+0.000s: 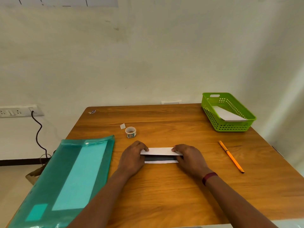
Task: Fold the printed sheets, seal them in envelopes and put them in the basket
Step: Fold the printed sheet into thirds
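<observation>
Here the folded sheet [160, 151] lies pinched between both hands

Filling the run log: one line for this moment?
step: folding | left hand, right hand: pressing folded sheet ends | basket: one white envelope | tape roll: untouched

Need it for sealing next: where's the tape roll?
In the head view, the tape roll stands on the table left of centre, just beyond the left hand and right of the green folder.
</observation>
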`<action>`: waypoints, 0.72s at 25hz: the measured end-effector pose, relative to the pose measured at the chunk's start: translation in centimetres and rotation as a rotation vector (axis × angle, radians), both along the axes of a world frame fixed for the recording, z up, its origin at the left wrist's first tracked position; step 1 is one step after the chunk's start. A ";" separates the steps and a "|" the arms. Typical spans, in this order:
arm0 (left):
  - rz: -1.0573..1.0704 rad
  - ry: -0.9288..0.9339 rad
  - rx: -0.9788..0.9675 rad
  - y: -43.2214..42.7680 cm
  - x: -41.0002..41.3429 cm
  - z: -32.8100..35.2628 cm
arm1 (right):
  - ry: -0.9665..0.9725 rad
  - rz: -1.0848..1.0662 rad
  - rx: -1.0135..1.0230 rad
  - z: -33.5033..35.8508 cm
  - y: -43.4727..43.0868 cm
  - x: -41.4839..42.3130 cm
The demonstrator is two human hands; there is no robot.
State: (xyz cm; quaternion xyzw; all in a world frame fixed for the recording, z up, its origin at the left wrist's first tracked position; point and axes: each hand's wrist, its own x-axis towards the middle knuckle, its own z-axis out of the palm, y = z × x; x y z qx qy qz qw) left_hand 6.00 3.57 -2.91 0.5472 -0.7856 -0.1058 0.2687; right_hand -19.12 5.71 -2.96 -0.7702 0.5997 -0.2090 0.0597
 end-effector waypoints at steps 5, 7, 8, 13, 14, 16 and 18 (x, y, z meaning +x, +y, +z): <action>-0.019 -0.104 0.095 0.4 0.0 -1.0 | 0.164 0.041 0.100 -1.0 0.2 0.3; -0.025 -0.165 0.149 0.6 -0.1 -0.9 | 0.218 0.047 0.112 -1.2 0.3 0.6; -0.032 -0.222 0.189 0.6 -0.3 -0.8 | 0.252 0.049 0.125 -1.2 0.5 0.8; -0.049 -0.474 0.211 1.0 -1.1 -0.8 | 0.343 0.032 0.189 -1.2 1.0 1.9; -0.053 -0.515 0.192 1.0 -1.4 -0.8 | 0.342 0.026 0.195 -1.3 1.1 2.3; -0.039 -0.572 0.172 1.3 -2.1 -0.9 | 0.333 0.018 0.201 -1.4 1.3 3.0; -0.046 -0.593 0.169 1.7 -3.0 -1.1 | 0.329 0.026 0.205 -1.3 1.5 3.4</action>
